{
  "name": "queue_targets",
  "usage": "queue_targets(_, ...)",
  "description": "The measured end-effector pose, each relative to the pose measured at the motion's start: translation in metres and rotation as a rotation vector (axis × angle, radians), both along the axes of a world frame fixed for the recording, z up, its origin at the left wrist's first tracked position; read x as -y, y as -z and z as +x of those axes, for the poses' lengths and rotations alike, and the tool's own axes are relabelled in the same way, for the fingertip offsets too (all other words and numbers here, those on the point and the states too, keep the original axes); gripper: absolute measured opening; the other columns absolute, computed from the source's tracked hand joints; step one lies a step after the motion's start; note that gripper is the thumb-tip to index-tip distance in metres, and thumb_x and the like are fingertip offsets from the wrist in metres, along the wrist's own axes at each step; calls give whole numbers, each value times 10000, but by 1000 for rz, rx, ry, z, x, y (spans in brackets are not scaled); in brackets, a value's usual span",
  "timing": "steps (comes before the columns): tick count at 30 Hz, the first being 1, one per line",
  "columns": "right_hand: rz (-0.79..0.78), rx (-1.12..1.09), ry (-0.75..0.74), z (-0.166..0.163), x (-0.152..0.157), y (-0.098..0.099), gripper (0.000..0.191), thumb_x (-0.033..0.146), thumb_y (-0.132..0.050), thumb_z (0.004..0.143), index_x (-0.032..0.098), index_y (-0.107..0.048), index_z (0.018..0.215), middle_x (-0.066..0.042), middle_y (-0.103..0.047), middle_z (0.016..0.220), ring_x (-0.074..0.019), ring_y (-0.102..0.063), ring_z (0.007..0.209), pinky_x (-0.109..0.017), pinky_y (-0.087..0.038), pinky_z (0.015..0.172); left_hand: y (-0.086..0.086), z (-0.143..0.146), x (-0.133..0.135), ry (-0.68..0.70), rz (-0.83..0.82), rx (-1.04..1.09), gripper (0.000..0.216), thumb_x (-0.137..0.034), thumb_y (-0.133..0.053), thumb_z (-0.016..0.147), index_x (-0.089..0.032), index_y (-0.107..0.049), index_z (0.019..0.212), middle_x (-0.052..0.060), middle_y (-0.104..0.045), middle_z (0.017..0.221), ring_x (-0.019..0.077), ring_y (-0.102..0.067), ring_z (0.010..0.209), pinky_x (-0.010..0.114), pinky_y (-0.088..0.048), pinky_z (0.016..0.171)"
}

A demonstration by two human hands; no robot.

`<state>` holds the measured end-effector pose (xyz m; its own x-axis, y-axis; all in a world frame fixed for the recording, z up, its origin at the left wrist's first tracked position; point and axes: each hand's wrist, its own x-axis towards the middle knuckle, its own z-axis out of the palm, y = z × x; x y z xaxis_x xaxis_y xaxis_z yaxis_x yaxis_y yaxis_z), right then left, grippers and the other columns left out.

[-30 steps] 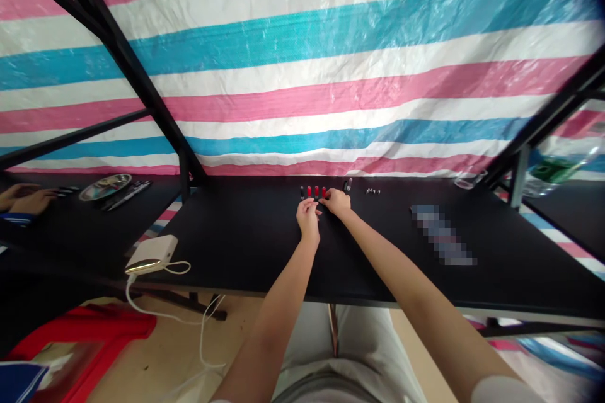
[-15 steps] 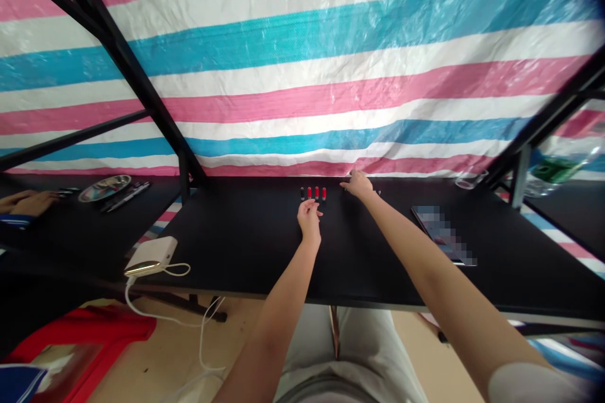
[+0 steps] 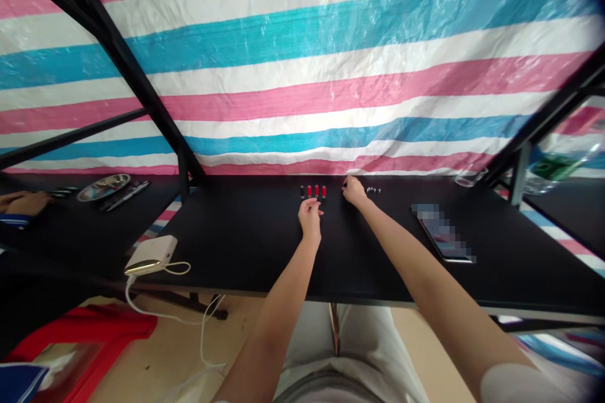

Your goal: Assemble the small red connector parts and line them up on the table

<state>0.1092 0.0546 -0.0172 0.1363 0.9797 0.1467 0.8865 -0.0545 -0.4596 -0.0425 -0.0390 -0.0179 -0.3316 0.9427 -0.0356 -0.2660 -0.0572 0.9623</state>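
Note:
A short row of small upright pieces, one black and three red, stands near the far edge of the black table. My left hand rests on the table just in front of that row, fingers loosely curled, holding nothing I can see. My right hand is further right and back, fingers pinched over a small dark piece that I cannot make out. A few tiny silvery bits lie just right of that hand.
A phone lies on the table at the right. A white power bank with a cable sits at the table's left front corner. Another person's hands, a metal dish and pens are on the neighbouring table at left. Striped tarp hangs behind.
My right hand left the red pieces, swung right toward the back edge, then came down a little onto the small dark piece. My left hand barely moved.

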Motion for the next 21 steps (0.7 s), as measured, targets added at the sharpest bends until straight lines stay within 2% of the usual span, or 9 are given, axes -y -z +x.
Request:
queue_targets(6,31,-71,-120,-4,32,-3,155,109,-560,697,145,-557,847,-59,-580,879,-144,-547,814,-255,-418,746,6,2,1,49,85,-208,139,-186,-526,714,-172,-598,833,30,-603,812,77,-532,561,216,-429,565)
queue_targets(10,48,-234,-205,-9,58,-7,132,165,-576,675,174,-545,803,2,-570,733,-122,-541,691,-250,-432,686,7,4,5,129,297,-431,282,-125,-492,737,-226,-625,964,57,-601,974,119,-563,723,271,-465,709)
queue_targets(14,142,-366,-202,-18,78,-1,238,182,-546,671,171,-512,907,2,-571,737,-123,-542,651,-254,-440,654,8,6,8,248,490,-601,370,-110,-477,755,-271,-606,1063,59,-576,1057,173,-548,952,327,-448,855)
queue_targets(18,219,-400,-205,-22,86,12,320,190,-517,681,163,-486,999,-25,-583,791,-137,-552,678,-272,-450,670,12,7,8,258,508,-745,330,-100,-473,766,-264,-643,997,64,-584,1026,191,-538,972,372,-407,920)
queue_targets(21,260,-417,-218,-22,87,20,351,193,-519,679,158,-482,1026,-36,-585,824,-141,-554,698,-282,-458,689,13,7,9,247,472,-735,321,-104,-486,763,-270,-646,987,60,-592,988,192,-541,940,373,-408,910)
